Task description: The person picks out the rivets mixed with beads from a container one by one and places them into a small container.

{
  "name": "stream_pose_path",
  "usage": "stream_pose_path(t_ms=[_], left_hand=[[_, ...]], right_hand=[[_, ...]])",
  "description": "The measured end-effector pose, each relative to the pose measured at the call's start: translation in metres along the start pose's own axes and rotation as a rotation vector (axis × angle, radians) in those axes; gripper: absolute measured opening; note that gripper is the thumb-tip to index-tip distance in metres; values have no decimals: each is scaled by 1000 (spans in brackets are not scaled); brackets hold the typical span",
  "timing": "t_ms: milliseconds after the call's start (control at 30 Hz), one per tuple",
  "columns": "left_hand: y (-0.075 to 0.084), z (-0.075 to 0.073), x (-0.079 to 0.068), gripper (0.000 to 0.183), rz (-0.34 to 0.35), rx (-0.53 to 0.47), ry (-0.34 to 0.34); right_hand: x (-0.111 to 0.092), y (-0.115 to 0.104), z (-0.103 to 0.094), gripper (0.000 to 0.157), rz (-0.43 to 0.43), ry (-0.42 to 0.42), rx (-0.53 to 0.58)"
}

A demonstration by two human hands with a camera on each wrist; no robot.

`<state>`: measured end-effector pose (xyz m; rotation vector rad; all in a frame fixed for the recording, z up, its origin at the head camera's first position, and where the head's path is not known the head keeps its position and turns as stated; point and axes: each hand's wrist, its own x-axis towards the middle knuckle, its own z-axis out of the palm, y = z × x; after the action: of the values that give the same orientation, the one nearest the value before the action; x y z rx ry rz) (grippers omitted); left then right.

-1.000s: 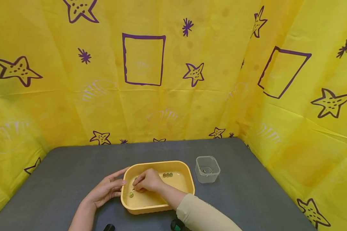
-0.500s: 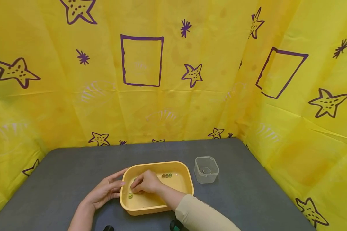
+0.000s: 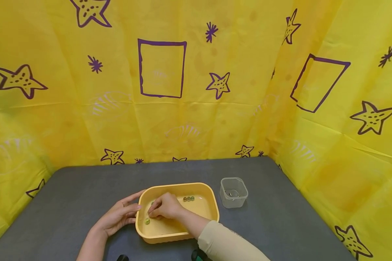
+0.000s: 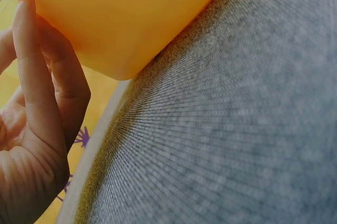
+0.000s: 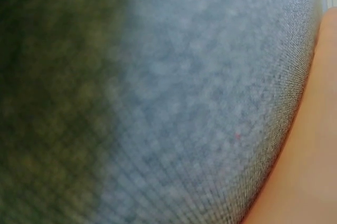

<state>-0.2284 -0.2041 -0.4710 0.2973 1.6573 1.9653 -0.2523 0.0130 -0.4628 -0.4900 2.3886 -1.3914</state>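
Observation:
A yellow rectangular tray (image 3: 170, 237) sits on the dark table. My left hand (image 3: 119, 214) lies against its left end, fingertips touching the outer wall; the left wrist view shows the straight fingers (image 4: 31, 66) at the tray. My right hand (image 3: 166, 206) reaches inside the tray at its left part. Its thumb and fingers pinch at the floor, where a small glass marble is mostly hidden by the fingertips. A yellow-green marble (image 3: 147, 221) lies just in front of them, another (image 3: 152, 203) behind, partly covered. Three marbles (image 3: 188, 198) sit in a row toward the right back.
A clear plastic square container (image 3: 233, 194), with a few small dark bits inside, stands right of the tray. Dark objects (image 3: 122, 257) show at the table's near edge. Yellow cloth (image 3: 163, 127) with purple stars hangs behind and at both sides.
My right fingertips have shifted slightly left and down, covering a marble that showed beside them a second ago. The left hand and tray have stayed put.

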Motion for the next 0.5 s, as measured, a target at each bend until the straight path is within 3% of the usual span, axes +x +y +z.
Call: stream_pose_path(t_ms=[500], left_hand=[[0,-1,1,77,5,-13,-13]], right_hand=[[2,-1,-3,6,34,-7,103]])
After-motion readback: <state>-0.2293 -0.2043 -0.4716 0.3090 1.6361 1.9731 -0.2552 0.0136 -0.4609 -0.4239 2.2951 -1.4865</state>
